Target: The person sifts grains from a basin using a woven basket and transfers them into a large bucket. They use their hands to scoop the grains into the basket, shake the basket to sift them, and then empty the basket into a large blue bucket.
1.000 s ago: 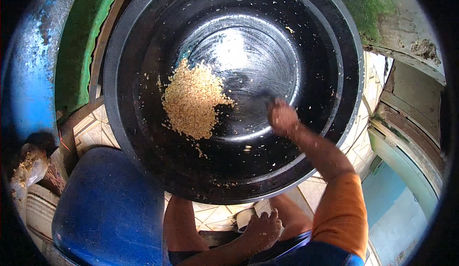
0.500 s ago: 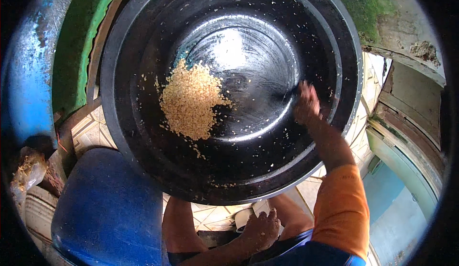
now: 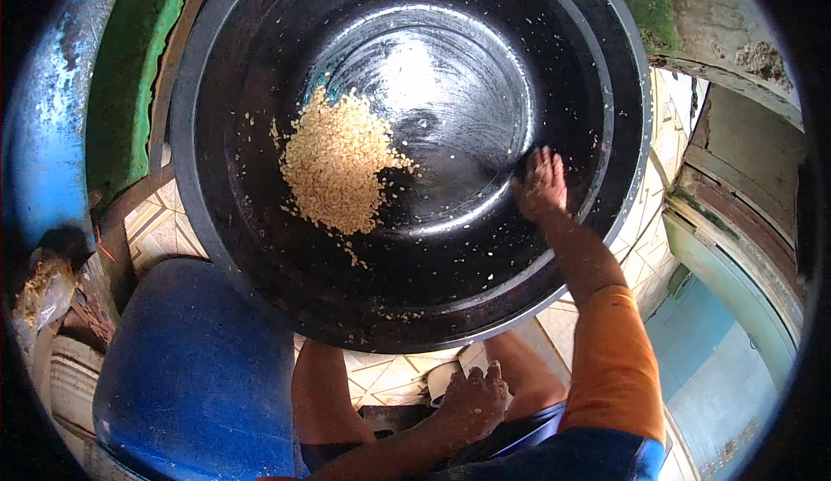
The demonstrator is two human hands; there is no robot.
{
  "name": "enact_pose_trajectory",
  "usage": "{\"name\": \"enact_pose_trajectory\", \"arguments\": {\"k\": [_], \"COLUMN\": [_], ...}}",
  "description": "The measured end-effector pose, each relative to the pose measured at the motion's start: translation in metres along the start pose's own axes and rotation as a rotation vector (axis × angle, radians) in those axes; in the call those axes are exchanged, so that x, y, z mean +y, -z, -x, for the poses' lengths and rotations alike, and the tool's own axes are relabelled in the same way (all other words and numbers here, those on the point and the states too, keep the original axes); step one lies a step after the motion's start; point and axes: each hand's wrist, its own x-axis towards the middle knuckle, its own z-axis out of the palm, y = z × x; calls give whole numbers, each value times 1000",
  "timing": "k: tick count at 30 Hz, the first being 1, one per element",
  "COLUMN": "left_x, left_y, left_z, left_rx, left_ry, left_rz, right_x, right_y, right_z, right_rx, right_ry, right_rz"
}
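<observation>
A large round black tub (image 3: 251, 252) stands in front of me. Inside it, left of the middle, lies a heap of pale yellow bean-like pieces (image 3: 336, 165), with a few strays around it. My right hand (image 3: 543, 185) is low in the tub at the right, its fingers stretched out over the rim of the shiny base, apart from the heap. I see nothing held in it. My left hand (image 3: 474, 401) rests over my lap by my right leg, outside the tub, fingers loosely bent and apart, with pale bits on the skin.
A blue plastic drum (image 3: 195, 368) stands at the near left, close to the tub. Beyond it are a worn blue barrel (image 3: 54, 126) and a green panel (image 3: 138, 92). A mossy wall ledge (image 3: 649, 1) rises at the far right. Patterned tiles (image 3: 164, 226) cover the floor.
My right hand has shifted slightly left, and its fingers show more clearly. The whole tub sits a little higher in view. The left hand stays over my lap; the heap looks unchanged.
</observation>
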Motion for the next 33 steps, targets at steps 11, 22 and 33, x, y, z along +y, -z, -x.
{"name": "enact_pose_trajectory", "arguments": {"k": [11,22,33], "left_x": [0,1,-3], "left_y": [-5,-3,-13], "left_z": [8,12,11], "left_rx": [-59,-36,-79], "left_ry": [-4,5,14], "left_rz": [27,13,33], "right_x": [-140,-139,-133], "right_y": [11,39,-47], "right_z": [89,76,-16], "right_rx": [-125,-377,354], "right_ry": [601,413,29], "right_rz": [-1233,-1526,-965]}}
